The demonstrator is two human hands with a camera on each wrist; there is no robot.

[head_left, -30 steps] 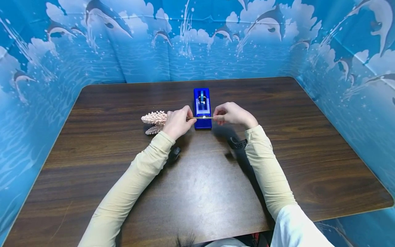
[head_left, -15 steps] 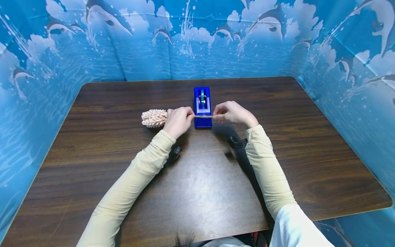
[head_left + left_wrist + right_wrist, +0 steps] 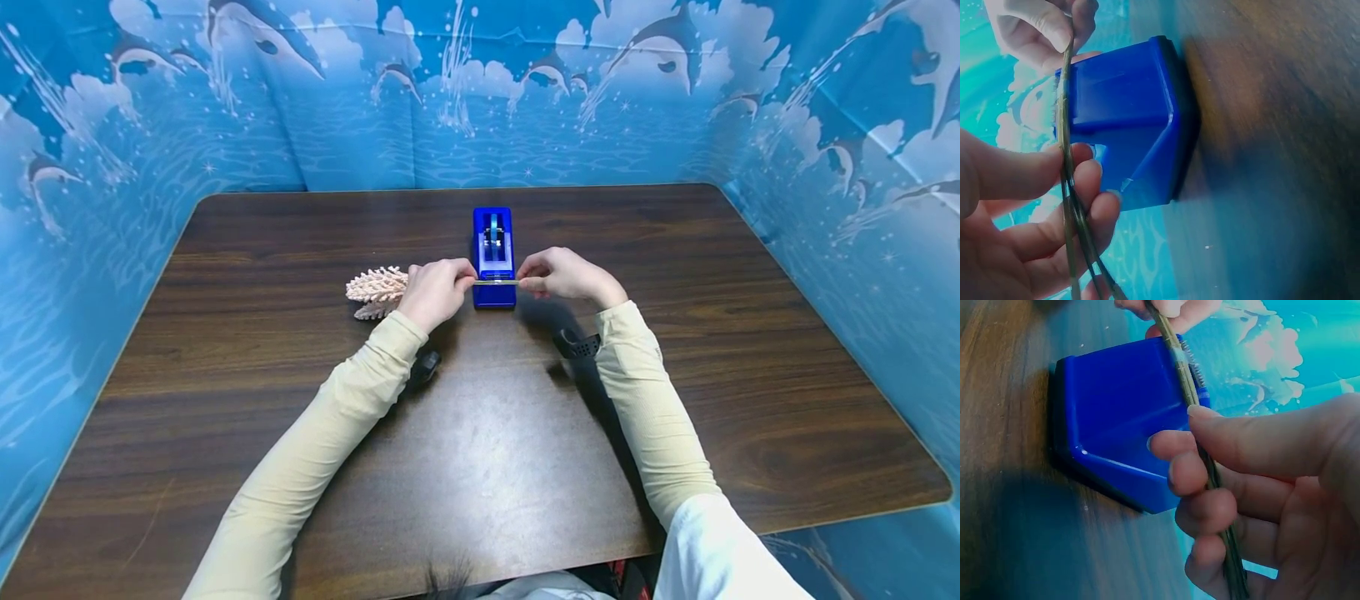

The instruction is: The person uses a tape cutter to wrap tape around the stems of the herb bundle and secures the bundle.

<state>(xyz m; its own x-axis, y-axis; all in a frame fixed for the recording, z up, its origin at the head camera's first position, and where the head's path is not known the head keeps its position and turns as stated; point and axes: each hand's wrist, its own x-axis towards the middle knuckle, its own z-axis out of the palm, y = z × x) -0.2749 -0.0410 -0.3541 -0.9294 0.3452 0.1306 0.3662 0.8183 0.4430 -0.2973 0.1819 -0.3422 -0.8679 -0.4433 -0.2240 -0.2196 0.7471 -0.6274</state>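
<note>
A bundle of thin green flower stems point(image 3: 497, 282) runs level between my hands, across the front of a blue tape dispenser point(image 3: 493, 257). My left hand point(image 3: 435, 293) pinches the bundle near the flower end, where pale pink flower heads point(image 3: 377, 287) stick out to the left. My right hand point(image 3: 568, 275) pinches the stems' other end between thumb and fingers. In the right wrist view, a shiny band of clear tape point(image 3: 1178, 355) sits around the stems point(image 3: 1227, 550), close to the dispenser's toothed cutter point(image 3: 1194, 365). Several stems point(image 3: 1075, 219) fan apart below my left thumb in the left wrist view.
The brown wooden table point(image 3: 480, 467) carries the dispenser near its far side. Behind it hangs a blue curtain point(image 3: 360, 158) printed with dolphins. Black wrist cameras, one of them the right one point(image 3: 576, 343), hang under both forearms.
The flower heads have turned: two spikes showed at first, they merged into one, and now two show again. Both hands stay nearly in place.
</note>
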